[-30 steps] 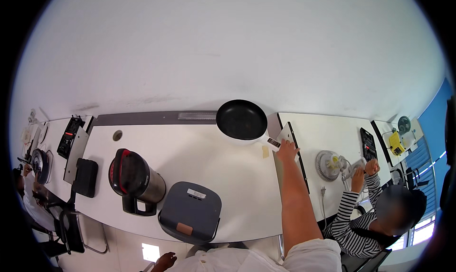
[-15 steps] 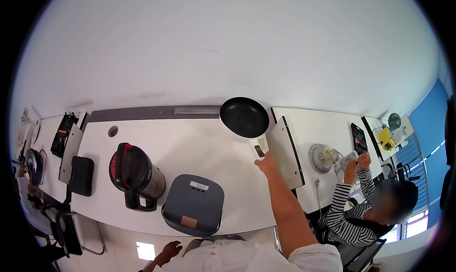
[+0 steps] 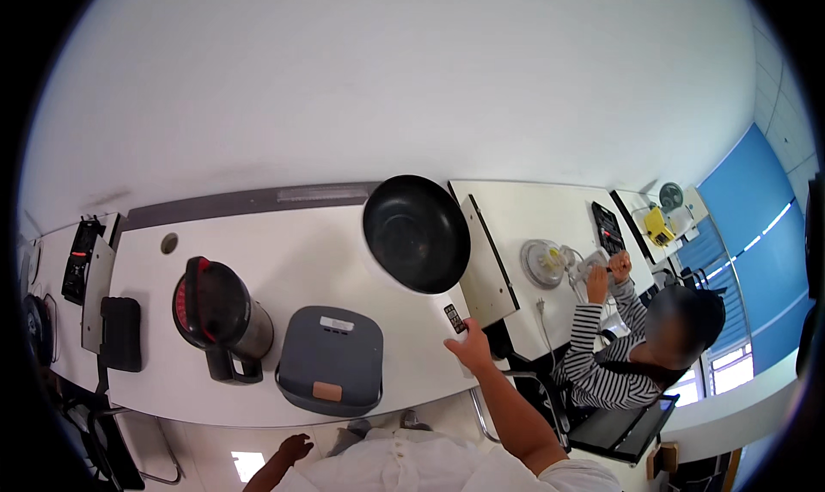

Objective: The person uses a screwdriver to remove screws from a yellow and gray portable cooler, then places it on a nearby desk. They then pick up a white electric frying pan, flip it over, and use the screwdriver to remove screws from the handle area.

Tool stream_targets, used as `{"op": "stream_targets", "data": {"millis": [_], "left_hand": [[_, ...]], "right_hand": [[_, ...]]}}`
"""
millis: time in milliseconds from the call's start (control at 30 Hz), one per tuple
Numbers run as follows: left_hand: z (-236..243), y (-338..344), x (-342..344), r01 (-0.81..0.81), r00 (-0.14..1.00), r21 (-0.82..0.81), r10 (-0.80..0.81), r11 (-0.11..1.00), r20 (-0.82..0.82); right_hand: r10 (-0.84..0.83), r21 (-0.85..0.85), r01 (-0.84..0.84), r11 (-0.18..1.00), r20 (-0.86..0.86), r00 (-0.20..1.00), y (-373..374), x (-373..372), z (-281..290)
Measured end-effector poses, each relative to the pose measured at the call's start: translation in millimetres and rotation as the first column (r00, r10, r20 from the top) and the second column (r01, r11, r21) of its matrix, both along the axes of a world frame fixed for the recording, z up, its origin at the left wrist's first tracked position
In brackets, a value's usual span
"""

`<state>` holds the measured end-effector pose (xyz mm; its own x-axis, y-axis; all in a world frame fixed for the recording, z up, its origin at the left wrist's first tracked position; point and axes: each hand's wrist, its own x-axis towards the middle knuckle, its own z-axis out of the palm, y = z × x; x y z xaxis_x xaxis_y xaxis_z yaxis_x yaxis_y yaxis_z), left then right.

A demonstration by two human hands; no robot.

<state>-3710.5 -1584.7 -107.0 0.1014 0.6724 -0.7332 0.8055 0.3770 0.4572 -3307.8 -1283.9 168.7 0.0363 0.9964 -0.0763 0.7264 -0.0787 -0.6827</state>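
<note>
Far left on the white table (image 3: pixel 314 264): black hard-shell case (image 3: pixel 120 333), near the left edge. Then a brushed-steel jug (image 3: pixel 253 330) with black top, red trim and black loop handle, upright. Left hand (image 3: pixel 296 447): hangs below the table's front edge, well apart from everything on top; too dark to tell if open or closed. Dark-grey rounded-square appliance (image 3: pixel 331 350) with brown tab sits at the front edge, just right of the jug. Round frying pan (image 3: pixel 417 234), black inside, white outside, is toward the back right, bowl facing the camera; can't tell if it touches the table. Right hand (image 3: pixel 471 346): fingers closed round the end of its white handle, dark label just ahead of the thumb. White divider panel (image 3: pixel 490 273) stands right of the pan. Beyond it, a co-worker in striped sleeves (image 3: pixel 586 324) has both hands at a white fan (image 3: pixel 541 264).
</note>
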Motion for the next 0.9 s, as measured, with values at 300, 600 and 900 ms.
{"op": "stream_targets", "data": {"millis": [300,600,900], "left_hand": [[0.2,12.6,30.6,0.084,0.996,0.006,-0.083,0.996,-0.034],[3.9,-17.7,113.3,0.187,0.967,0.136,-0.158,0.973,-0.198],[68.9,-132.0,244.8,0.033,0.998,0.210,-0.020,0.977,-0.064]], "right_hand": [[-0.123,0.079,0.120,0.990,0.042,0.992,-115.4,64.9,5.4],[-0.128,0.211,0.100,0.972,0.125,0.984,-272.2,179.8,2.4],[-0.177,-0.048,0.192,0.980,0.217,0.960,-490.2,301.3,-41.3]]}}
